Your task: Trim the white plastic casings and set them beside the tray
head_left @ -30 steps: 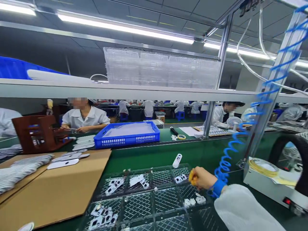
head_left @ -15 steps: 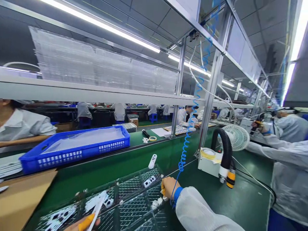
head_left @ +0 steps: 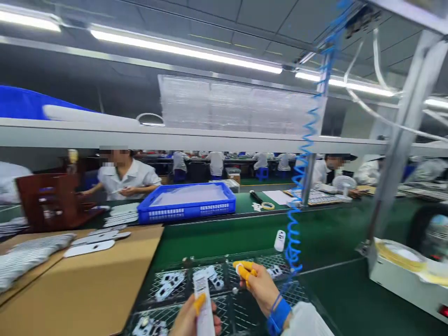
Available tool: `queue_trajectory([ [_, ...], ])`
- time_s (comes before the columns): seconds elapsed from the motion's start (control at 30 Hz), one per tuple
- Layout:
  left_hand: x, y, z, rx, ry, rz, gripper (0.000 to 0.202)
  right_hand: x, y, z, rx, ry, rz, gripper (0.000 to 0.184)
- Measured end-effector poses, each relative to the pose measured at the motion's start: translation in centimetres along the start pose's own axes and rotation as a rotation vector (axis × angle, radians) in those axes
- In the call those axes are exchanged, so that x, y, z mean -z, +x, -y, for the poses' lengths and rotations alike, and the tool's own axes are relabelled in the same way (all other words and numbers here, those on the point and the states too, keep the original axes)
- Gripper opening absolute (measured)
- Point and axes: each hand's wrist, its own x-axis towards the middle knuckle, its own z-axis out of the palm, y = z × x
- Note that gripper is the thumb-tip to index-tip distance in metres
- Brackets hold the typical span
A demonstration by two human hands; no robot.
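Note:
My left hand [head_left: 192,319] is at the bottom edge, closed around a long white plastic part [head_left: 203,303] that stands nearly upright. My right hand [head_left: 258,283], with yellow finger cots and a blue wrist strap, pinches a small white piece [head_left: 240,269] just right of the part's top end. Both hands hover over a clear compartment tray [head_left: 224,298] with a mesh floor. Its cells hold small white parts [head_left: 167,283]. A blue coiled cord [head_left: 297,186] runs from my wrist strap upward.
A cardboard sheet [head_left: 80,280] with long white parts lies at left. A blue crate [head_left: 187,201] sits across the green belt, where a person in white works. A white remote-like piece [head_left: 279,240] lies on the belt. A white machine [head_left: 406,270] stands at right.
The view swung right, then back left. My left hand came up into view with the long white part. My right hand lifted from the tray's right cells toward the part's top.

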Motion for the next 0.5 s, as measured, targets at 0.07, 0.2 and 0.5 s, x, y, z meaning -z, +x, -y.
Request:
queue_trajectory([
  [0.07, 0.5, 0.6, 0.8, -0.050, 0.009, 0.062, 0.026, -0.8, -0.3, -0.8, -0.010, 0.083, 0.003, 0.049],
  [0.2, 1.4, 1.7, 2.6, -0.126, 0.145, 0.171, 0.036, -0.7, -0.8, -1.9, -0.051, 0.165, -0.004, 0.042],
  [0.5, 0.6, 1.5, 3.8, -0.256, 0.353, 0.270, 0.029, -2.6, -2.7, -2.8, 0.044, -0.081, 0.036, 0.036],
])
